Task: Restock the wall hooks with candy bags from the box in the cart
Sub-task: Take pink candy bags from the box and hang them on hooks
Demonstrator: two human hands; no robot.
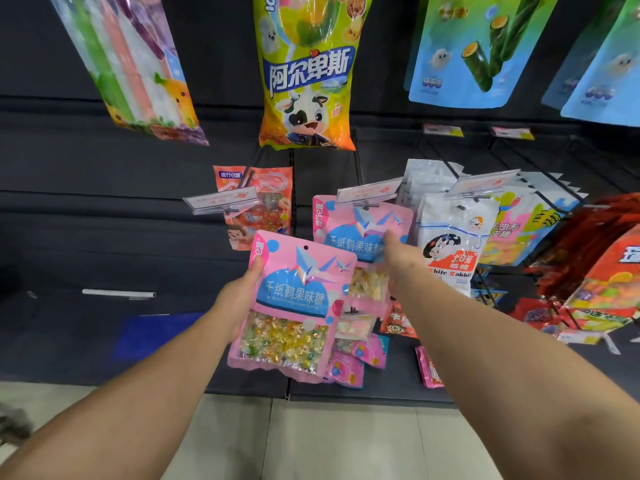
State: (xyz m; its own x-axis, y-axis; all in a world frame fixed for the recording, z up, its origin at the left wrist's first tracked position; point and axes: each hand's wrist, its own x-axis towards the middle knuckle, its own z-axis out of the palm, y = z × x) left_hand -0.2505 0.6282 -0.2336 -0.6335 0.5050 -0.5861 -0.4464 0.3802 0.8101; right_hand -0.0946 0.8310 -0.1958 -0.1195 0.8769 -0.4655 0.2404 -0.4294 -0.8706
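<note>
Our left hand [239, 299] grips a pink bag [294, 299] by its left edge, upright with its punch hole on top, just down-left of the hook [363, 204], where our nearer right hand [398, 254] touches the hung bag [360, 233], fingers hidden.

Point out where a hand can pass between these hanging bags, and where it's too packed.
Open wall lies left of the orange bag, reaching down past the white tube. A dark gap separates that bag from the hung pink bag. Right of it, the White Rabbit bags and red packs crowd together. The left hand holds another pink bag.
</note>
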